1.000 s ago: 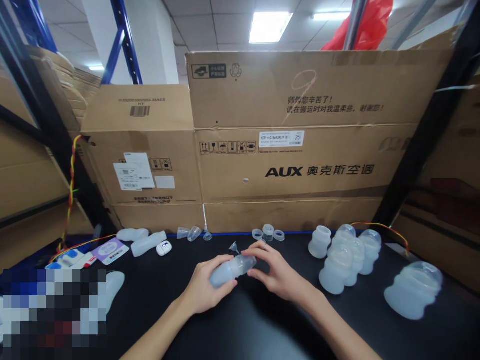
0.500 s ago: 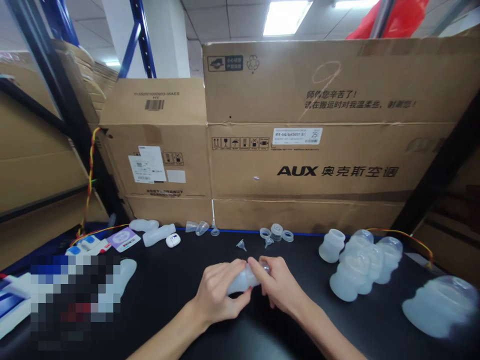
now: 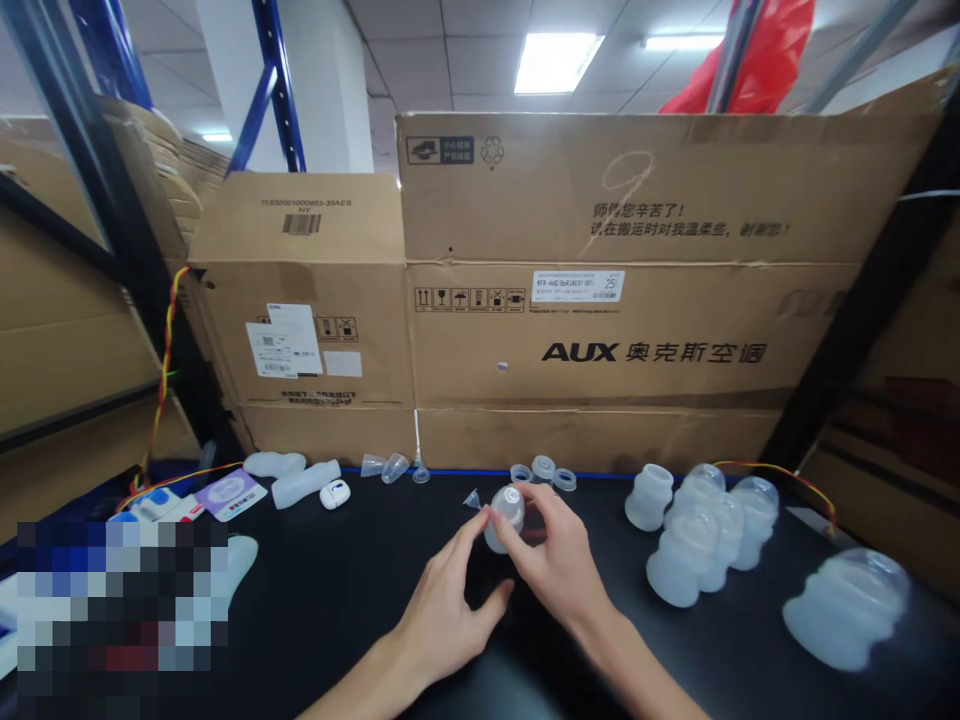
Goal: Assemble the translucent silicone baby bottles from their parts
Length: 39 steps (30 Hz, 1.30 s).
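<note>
A small translucent baby bottle [image 3: 501, 535] with a clear domed cap stands tilted slightly in front of me. My right hand [image 3: 553, 545] wraps its fingers and thumb round the capped upper part. My left hand [image 3: 454, 595] is beside it on the left, its fingertips close to or touching the bottle and its thumb spread away. Just behind the bottle lies a small clear funnel-like valve piece [image 3: 471, 497]. Beyond it are several ring-shaped collars [image 3: 544, 468] at the back edge. The bottle's right side is hidden by my fingers.
To the right stand several capped bottles [image 3: 694, 550], an uncapped one [image 3: 649, 497] and a larger blurred one [image 3: 847, 610]. At the left lie bottle-shaped translucent pieces [image 3: 306, 484], a white earphone case [image 3: 334, 494] and a purple card [image 3: 231, 494]. Cardboard [image 3: 600, 400] walls the back.
The bottle has gone from lying sideways between both hands to near upright, cap on top. My left hand has loosened and drawn down from it. The view has shifted slightly.
</note>
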### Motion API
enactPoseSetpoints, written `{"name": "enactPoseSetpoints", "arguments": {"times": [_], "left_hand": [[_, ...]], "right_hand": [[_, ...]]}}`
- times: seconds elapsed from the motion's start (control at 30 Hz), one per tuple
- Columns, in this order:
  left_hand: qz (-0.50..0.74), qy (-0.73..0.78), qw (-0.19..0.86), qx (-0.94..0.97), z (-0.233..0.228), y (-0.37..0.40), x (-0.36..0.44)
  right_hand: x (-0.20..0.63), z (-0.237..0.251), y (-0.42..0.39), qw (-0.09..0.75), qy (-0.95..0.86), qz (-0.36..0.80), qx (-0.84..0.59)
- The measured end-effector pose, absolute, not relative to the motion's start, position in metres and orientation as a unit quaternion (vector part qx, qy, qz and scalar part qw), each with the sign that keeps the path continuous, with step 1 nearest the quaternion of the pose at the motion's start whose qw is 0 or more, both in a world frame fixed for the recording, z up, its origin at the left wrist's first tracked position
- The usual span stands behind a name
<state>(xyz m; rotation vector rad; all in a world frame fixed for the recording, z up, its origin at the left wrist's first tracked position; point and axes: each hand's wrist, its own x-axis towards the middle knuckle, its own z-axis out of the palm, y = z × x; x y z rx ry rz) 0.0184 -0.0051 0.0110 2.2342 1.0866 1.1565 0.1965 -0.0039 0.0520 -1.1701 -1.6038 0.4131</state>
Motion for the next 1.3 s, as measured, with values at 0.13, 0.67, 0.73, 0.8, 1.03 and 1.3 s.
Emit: {"name": "enactPoseSetpoints", "arguments": {"times": [0.13, 0.67, 0.73, 0.8, 1.03, 1.3], "left_hand": [[0.37, 0.35, 0.266, 0.818, 0.011, -0.002, 0.012], [0.291, 0.383, 0.203, 0.853, 0.016, 0.007, -0.004], [0.295, 0.379, 0.202, 0.853, 0.017, 0.007, -0.004], [0.298, 0.378, 0.202, 0.853, 0.019, 0.006, -0.003], [0.293, 0.38, 0.201, 0.854, 0.018, 0.006, -0.004], [0.282, 0.376, 0.196, 0.861, 0.016, 0.009, -0.006]], "right_hand": [[0.205, 0.038, 0.009, 0.503, -0.688, 0.129, -0.507], [0.276, 0.022, 0.041, 0.38, -0.54, -0.065, -0.748], [0.282, 0.024, 0.041, 0.373, -0.523, -0.08, -0.762], [0.283, 0.026, 0.04, 0.369, -0.512, -0.093, -0.77], [0.28, 0.023, 0.048, 0.434, -0.53, -0.194, -0.702], [0.261, 0.06, 0.033, 0.459, -0.642, -0.256, -0.558]]}}
